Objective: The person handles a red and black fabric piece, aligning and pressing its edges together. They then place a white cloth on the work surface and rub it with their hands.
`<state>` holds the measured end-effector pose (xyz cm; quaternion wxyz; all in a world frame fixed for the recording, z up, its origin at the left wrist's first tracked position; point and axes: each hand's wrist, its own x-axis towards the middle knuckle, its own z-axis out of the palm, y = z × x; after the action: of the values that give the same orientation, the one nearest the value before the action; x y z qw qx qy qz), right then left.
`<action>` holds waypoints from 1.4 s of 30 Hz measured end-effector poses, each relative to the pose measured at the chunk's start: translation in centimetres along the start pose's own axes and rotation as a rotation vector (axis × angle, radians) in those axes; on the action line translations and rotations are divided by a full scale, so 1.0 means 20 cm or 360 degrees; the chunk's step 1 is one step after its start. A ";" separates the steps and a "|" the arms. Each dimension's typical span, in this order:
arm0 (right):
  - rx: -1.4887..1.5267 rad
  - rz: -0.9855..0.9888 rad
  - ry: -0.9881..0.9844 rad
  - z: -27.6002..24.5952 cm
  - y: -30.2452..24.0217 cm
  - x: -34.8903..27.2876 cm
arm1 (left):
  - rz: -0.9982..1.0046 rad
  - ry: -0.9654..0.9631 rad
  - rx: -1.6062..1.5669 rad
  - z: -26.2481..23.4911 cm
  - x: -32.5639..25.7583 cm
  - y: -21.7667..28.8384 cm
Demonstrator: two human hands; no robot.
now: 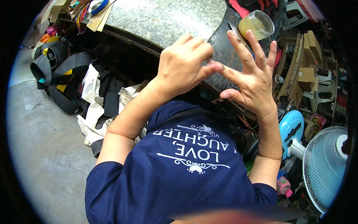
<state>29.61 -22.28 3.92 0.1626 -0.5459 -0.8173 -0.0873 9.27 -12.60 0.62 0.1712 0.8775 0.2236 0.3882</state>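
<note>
My left hand (185, 63) is closed, its thumb and curled fingers gripping the tip of my right index finger. Some of its fingertips are blurred, and its palm is hidden. My right hand (254, 76) is open with its fingers spread apart and nothing in it. Both hands are raised above the near edge of the worktable. Just beyond my right fingertips stands a clear round jar (257, 25) with a yellowish substance inside. Beside that jar a thin pointed metal tool (234, 28) lies partly hidden behind my fingers.
A speckled grey slab (164, 18) covers the worktable. Black straps (71, 80) and pale cloth strips (91, 80) are piled at the left over the concrete floor (48, 149). At right stand a blue-and-white fan (328, 164), cardboard boxes (306, 78) and a wooden rack (292, 69).
</note>
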 end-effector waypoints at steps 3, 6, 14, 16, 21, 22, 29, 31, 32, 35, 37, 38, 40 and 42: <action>-0.0044 -0.0007 -0.0054 -0.01 0.00 0.01 | -0.0036 -0.0012 -0.0080 -0.01 0.00 0.02; -0.0092 -0.0050 -0.0132 -0.01 -0.01 0.02 | 0.0152 -0.0267 -0.0195 0.03 0.00 0.08; -0.0049 -0.0105 -0.0112 -0.02 -0.05 0.01 | -0.0809 0.0231 -0.1325 0.03 0.00 0.01; -0.0017 -0.0099 -0.0162 -0.02 -0.04 0.00 | -0.0514 0.0298 -0.0742 0.02 0.02 0.00; 0.0003 -0.0196 -0.0106 -0.01 -0.06 0.01 | -0.0013 -0.0188 -0.0307 0.04 0.03 0.00; 0.0075 -0.0168 -0.0094 -0.01 -0.07 0.02 | -0.0226 -0.0228 -0.0653 0.03 0.03 0.00; 0.0058 -0.0256 -0.0007 -0.06 -0.11 0.02 | -0.1032 0.0265 -0.1537 0.01 0.03 -0.04; 0.0156 -0.0221 0.0057 -0.07 -0.08 0.02 | -0.0941 0.0231 -0.1364 -0.03 0.03 -0.07; 0.0152 -0.0169 0.0006 -0.06 -0.06 0.02 | -0.1000 0.0087 -0.1433 -0.05 0.01 -0.07; 0.0163 -0.0066 -0.0062 -0.03 -0.02 0.00 | -0.0987 -0.0188 -0.1413 -0.11 -0.05 -0.05; 0.0174 -0.0037 -0.0030 0.00 0.01 -0.01 | -0.0873 -0.0260 -0.1053 -0.17 -0.11 -0.03; 0.0162 -0.0015 -0.0051 0.01 0.02 -0.02 | -0.0836 -0.0379 -0.0809 -0.21 -0.13 -0.03; 0.0189 -0.0003 -0.0002 0.04 0.04 -0.04 | -0.0788 -0.0491 -0.0517 -0.28 -0.18 -0.04; 0.0185 -0.0016 0.0053 0.07 0.05 -0.04 | -0.0889 -0.0606 -0.0450 -0.33 -0.25 -0.05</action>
<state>30.58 -22.14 2.23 0.2073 -0.5298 -0.8209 -0.0495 1.08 -13.47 1.29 0.4288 0.8068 0.3627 0.1834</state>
